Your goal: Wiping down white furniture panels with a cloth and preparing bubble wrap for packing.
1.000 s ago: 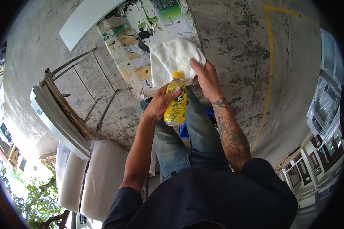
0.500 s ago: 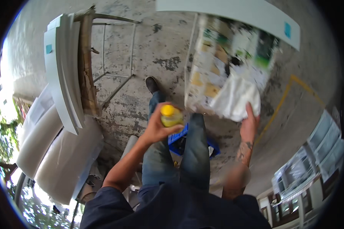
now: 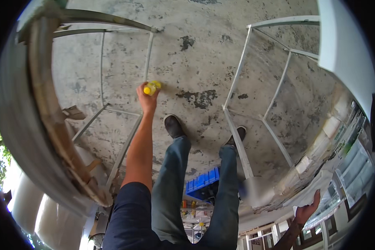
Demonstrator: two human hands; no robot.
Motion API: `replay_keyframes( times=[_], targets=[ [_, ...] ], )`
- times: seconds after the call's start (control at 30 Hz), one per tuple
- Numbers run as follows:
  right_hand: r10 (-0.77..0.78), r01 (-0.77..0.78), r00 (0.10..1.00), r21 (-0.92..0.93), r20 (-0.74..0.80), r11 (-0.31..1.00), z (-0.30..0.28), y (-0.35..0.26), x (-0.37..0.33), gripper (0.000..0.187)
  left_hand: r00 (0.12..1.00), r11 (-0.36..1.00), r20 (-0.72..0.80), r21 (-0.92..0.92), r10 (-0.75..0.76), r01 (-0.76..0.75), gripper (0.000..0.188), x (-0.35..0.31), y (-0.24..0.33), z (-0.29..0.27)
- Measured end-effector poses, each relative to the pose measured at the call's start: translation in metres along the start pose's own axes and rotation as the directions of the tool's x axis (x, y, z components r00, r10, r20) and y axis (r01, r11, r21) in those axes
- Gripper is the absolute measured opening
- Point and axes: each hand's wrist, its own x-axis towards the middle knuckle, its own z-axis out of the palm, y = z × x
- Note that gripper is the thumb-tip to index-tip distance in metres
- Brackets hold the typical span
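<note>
The left hand (image 3: 148, 96) is way out at about 11 o'clock, fingers wrapped tight around a yellow-capped, clear-and-yellow plastic bottle (image 3: 155, 85), right beside the leg of a grey metal frame (image 3: 148, 58). I'd call the step in hand a one-handed reach with the bottle. My take is that any next move calls for a steady grip and keeping it off that metal leg.

The right hand (image 3: 306, 211) is down at 4 o'clock, near the rim, and honestly I can't tell if its fingers are apart or pinching something. There's an off-white, cloth-like patch (image 3: 318, 185) just beside it, but the lens bends everything there, so touching or not, no clue.

Other murky bits: can't tell whether the bottle's base meets the grey, blotchy concrete floor (image 3: 204, 62), and its label is unreadable. The open blue plastic crate (image 3: 202, 182) at 6 o'clock is partly behind the right leg, contents too dark to sort out. The smooth white panel (image 3: 348, 54) at 2 o'clock gets cut off, and there's a blurry smudge by the right knee.
</note>
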Motion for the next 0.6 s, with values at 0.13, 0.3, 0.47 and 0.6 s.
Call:
replay_keyframes(
  times=[0.13,0.3,0.47,0.6],
  targets=[
    [-0.423,0.462,0.876,-0.648,0.23,0.606,-0.049,0.004,-0.003,0.05,0.986,0.977,0.136,-0.175,-0.097,0.12,0.072,0.001,-0.034,0.02],
    [0.027,-0.03,0.996,0.034,0.09,0.999,0.044,0.013,-0.006,0.037,0.86,0.871,0.171,-0.013,-0.481,0.49,0.121,-0.026,-0.021,-0.082],
    [-0.031,0.029,0.961,0.013,0.274,1.0,0.063,-0.017,-0.015,0.042,0.968,0.97,0.064,0.055,-0.242,0.238,0.088,-0.063,0.099,-0.133],
    [0.042,-0.077,0.943,0.095,0.329,0.993,0.031,-0.016,0.0,0.037,0.847,0.73,0.526,-0.55,-0.074,0.405,0.062,-0.036,0.32,-0.139]
  ],
)
